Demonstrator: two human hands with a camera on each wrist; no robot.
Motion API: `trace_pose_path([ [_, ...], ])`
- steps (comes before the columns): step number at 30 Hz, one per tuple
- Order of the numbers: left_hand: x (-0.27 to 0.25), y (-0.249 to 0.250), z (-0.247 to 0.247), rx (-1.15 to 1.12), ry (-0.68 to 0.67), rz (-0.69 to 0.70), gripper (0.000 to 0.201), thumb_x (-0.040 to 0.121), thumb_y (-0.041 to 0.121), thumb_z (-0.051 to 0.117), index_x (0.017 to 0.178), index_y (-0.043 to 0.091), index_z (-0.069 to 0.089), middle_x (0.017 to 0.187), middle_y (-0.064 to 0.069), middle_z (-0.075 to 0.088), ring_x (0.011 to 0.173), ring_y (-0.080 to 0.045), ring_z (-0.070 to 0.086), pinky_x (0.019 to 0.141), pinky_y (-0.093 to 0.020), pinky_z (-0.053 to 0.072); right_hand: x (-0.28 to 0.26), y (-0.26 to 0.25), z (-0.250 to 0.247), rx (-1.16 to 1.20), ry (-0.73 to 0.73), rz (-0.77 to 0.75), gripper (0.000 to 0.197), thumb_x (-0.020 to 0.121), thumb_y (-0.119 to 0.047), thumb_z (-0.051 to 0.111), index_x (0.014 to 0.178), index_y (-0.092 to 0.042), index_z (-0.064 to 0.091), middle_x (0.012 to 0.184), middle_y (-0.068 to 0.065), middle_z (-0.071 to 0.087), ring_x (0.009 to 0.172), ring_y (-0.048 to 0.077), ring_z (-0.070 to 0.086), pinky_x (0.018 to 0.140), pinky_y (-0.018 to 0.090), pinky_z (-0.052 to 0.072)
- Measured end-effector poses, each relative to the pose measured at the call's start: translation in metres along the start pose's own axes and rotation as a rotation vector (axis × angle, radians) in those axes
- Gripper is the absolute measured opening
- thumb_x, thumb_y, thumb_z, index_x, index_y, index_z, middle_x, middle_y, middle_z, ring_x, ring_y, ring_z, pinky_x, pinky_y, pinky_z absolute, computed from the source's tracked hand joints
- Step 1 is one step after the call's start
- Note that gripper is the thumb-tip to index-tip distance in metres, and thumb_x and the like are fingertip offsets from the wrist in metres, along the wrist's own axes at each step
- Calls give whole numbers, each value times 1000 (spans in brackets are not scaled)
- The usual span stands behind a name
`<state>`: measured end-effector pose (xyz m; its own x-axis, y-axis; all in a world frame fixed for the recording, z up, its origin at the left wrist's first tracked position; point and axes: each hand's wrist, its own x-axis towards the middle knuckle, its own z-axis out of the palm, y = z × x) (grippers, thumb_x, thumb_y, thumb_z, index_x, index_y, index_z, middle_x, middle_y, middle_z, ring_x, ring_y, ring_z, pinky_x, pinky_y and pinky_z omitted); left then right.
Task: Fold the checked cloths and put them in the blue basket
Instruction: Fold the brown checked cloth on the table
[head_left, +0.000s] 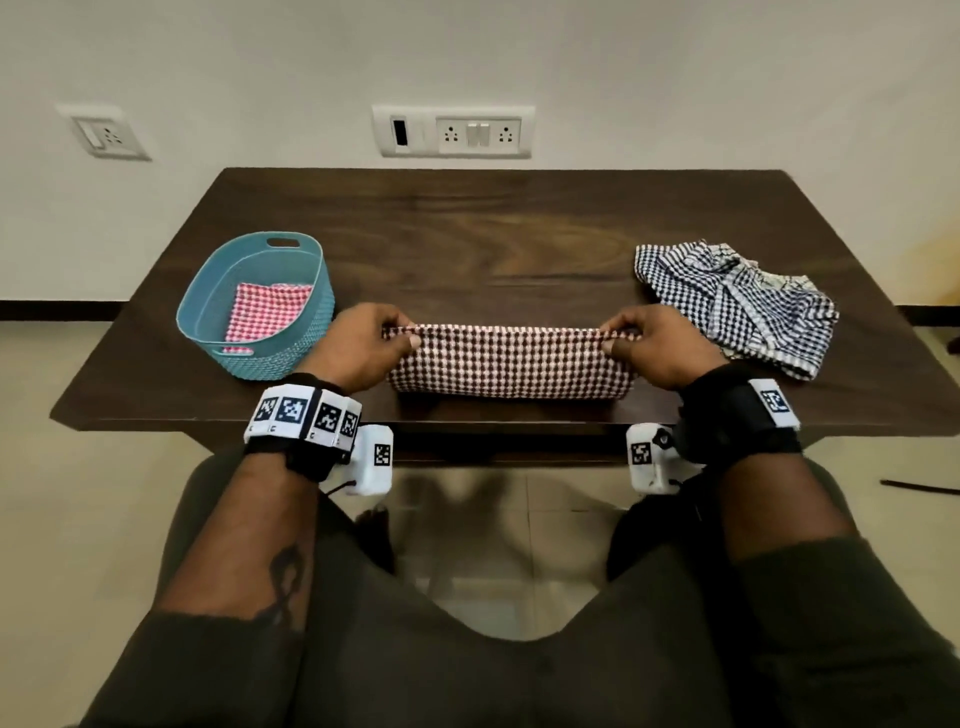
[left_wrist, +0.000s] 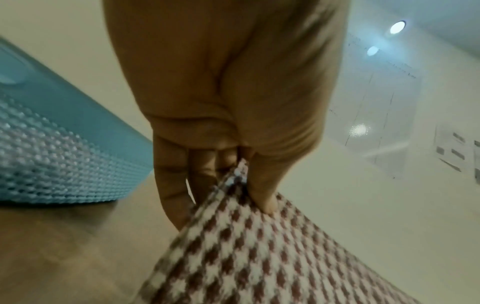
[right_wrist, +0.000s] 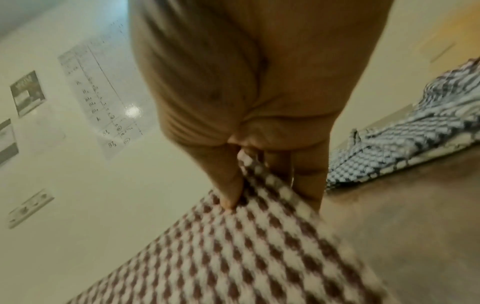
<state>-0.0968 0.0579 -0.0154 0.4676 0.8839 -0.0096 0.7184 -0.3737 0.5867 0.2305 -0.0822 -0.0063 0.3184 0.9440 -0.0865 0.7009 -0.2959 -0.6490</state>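
Observation:
A brown-and-white checked cloth (head_left: 511, 361) stretches between my two hands near the table's front edge, its top edge lifted. My left hand (head_left: 400, 335) pinches its left corner, thumb on top, as the left wrist view shows (left_wrist: 241, 185). My right hand (head_left: 615, 335) pinches the right corner (right_wrist: 244, 185) the same way. The blue basket (head_left: 311, 306) stands at the left of the table, close to my left hand, with a folded pink checked cloth (head_left: 267, 312) inside. A crumpled navy-and-white checked cloth (head_left: 737, 306) lies at the right.
The dark wooden table (head_left: 493, 244) stands against a white wall with socket plates (head_left: 452, 131). Bare tabletop stretches behind the held cloth, between basket and navy cloth. My knees are under the table's front edge.

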Motion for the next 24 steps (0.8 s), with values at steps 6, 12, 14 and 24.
trace_pose_path([
  [6,45,-4,27,2,114,-172,10,92,22,62,98,21,71,106,-5,72,95,-19,65,86,-24,44,55,17,30,-18,135,98,12,90,-9,65,100,-11,72,101,9,73,91,20,65,78,24,46],
  [12,67,-13,54,122,118,-298,24,94,22,57,113,11,68,116,-19,67,110,-36,62,95,-38,49,82,42,49,-125,130,246,16,87,-11,61,96,-16,73,107,11,72,100,27,66,86,27,46],
  [14,68,-15,62,167,113,-311,25,96,19,54,115,6,63,118,-22,65,113,-39,60,96,-41,47,83,46,50,-149,144,229,14,87,-13,63,96,-14,73,105,13,72,101,30,66,89,32,49],
  [24,66,-13,73,187,155,-328,28,94,16,56,118,2,55,124,-21,58,115,-38,56,97,-44,44,80,39,53,-265,138,200,22,83,-6,53,100,-8,66,108,19,68,103,35,64,88,36,49],
])
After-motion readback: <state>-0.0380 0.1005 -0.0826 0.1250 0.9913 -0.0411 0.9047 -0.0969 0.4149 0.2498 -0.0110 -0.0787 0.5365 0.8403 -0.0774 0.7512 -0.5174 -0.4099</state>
